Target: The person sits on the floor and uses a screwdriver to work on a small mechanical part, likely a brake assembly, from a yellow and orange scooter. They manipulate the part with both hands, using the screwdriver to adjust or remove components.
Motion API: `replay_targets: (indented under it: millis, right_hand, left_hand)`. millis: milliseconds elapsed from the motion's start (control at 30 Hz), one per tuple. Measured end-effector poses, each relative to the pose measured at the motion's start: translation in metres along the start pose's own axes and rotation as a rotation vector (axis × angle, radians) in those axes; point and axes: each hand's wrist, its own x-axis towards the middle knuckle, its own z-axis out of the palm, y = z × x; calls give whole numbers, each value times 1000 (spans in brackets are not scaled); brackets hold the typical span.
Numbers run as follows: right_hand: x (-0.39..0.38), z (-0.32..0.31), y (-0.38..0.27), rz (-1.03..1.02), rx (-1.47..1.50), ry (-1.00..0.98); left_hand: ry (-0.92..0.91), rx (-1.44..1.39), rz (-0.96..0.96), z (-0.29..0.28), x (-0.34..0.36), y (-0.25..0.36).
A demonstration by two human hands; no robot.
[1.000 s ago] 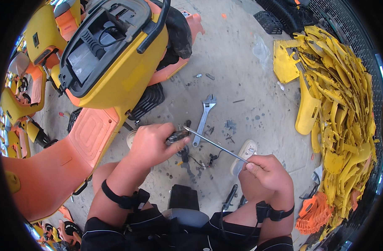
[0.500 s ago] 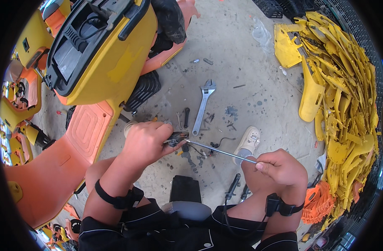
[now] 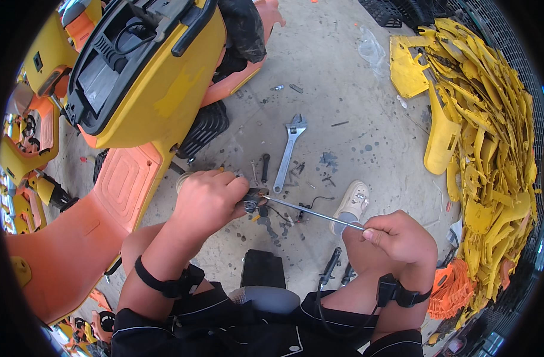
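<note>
My left hand (image 3: 209,202) is closed on a small black part (image 3: 253,200) with some metal on it, mostly covered by my fingers. A long, thin metal rod (image 3: 313,211), perhaps a screwdriver shaft, runs from that part to my right hand (image 3: 400,238), which grips its far end; any handle is hidden in the palm. The rod's tip touches the part. Beyond my hands a silver adjustable wrench (image 3: 288,154) lies on the concrete floor (image 3: 319,71), among small dark bolts, bits and a short black cable (image 3: 284,215).
A yellow and orange scooter (image 3: 153,83) stands at left, more behind it. A tall pile of yellow plastic panels (image 3: 480,137) lines the right, above orange pieces (image 3: 449,288). Black crates (image 3: 385,13) sit at back right. My shoe (image 3: 352,199) and a black slab (image 3: 261,271) are on the floor.
Since a second ago, my right hand has shifted rightward and the rod lies a little flatter. My left hand has moved slightly. The view has shifted; in the last half second little differs.
</note>
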Motion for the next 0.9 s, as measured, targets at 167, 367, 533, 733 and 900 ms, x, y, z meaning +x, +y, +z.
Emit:
replay_targets:
  millis: [167,367,533,733,900]
  right_hand:
    - [0,16,-7,9,-60,96]
    - [3,51,-23,64,5,178]
    - [7,79,-23,56,-52,253]
    - [17,92,-47,73,11,360]
    - [12,55,-26,-66,-28,376]
  left_hand:
    - [-38,69,-32,1,-4,0]
    - [17,128,-210,6,-7,3]
    - [32,151,-344,11,-7,5]
    - [187,4,-530,7,8,16]
    - [195,-5,-338,6,6,3]
